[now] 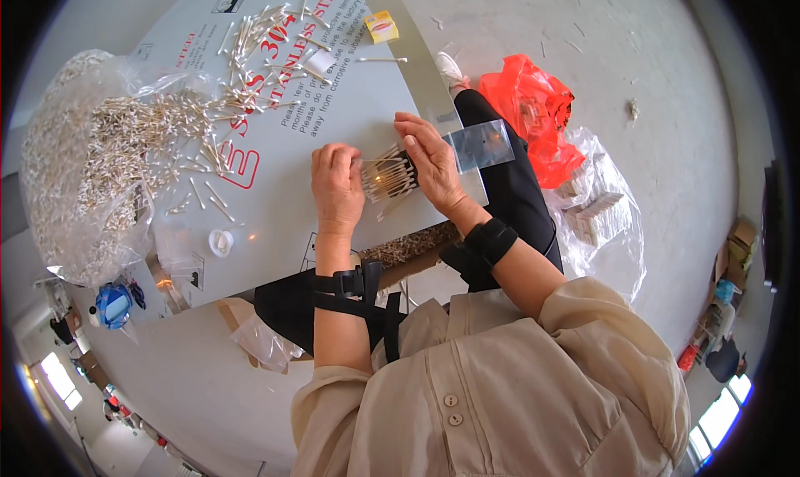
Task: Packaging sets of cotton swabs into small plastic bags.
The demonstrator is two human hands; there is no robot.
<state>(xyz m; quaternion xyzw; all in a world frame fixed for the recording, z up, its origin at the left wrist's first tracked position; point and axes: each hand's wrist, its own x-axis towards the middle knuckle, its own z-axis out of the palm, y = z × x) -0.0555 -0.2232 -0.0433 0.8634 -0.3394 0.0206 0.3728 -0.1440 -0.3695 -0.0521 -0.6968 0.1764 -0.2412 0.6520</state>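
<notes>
A flat row of cotton swabs (386,179) lies on the table between my hands, at its near right side. My left hand (337,185) is at the row's left end, fingers curled and closed; its thumb and fingertips meet at the end of a swab. My right hand (435,167) holds the row's right end, thumb over a dark part beside the swab tips. Its fingers are bent over the far side. A clear plastic sleeve (481,146) sticks out to the right from under this hand, past the table's edge.
A large clear bag (62,185) spills loose swabs (158,131) across the table (275,198). A small yellow box (382,27) stands far right, a round white lid (221,243) near left. Red (521,94) and clear bags (612,235) sit right of my leg.
</notes>
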